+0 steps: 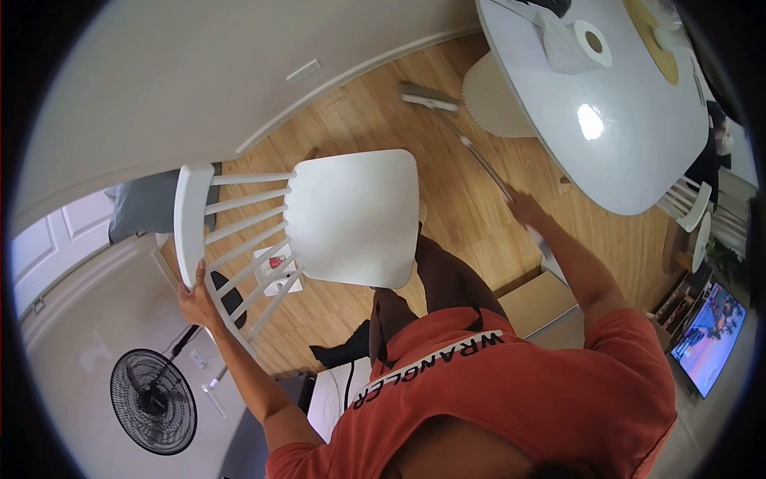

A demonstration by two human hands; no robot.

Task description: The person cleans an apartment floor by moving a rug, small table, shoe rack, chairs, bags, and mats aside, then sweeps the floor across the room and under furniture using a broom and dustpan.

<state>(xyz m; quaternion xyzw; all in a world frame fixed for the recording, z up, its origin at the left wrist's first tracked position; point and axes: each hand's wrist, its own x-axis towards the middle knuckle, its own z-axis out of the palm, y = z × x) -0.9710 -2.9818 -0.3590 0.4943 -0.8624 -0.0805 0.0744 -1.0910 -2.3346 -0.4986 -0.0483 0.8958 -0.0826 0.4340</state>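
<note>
My left hand (198,302) is closed around the top rail of a white wooden chair (351,215) with a spindle back. Between my legs and the wall, the chair's seat faces up toward me. My right hand (528,211) grips the handle of a flat mop (488,168), whose slightly blurred head (431,99) rests near the floor beside the wall and the table's pale base. The handle's end sticks out past my right hand.
A glossy white table (558,128) carries a paper roll (593,43). Its fluted base (491,100) meets the wood floor. A black fan (153,401) stands at left. Cardboard boxes (538,303) sit by my legs. A printed box (279,269) lies beyond the chair's spindles.
</note>
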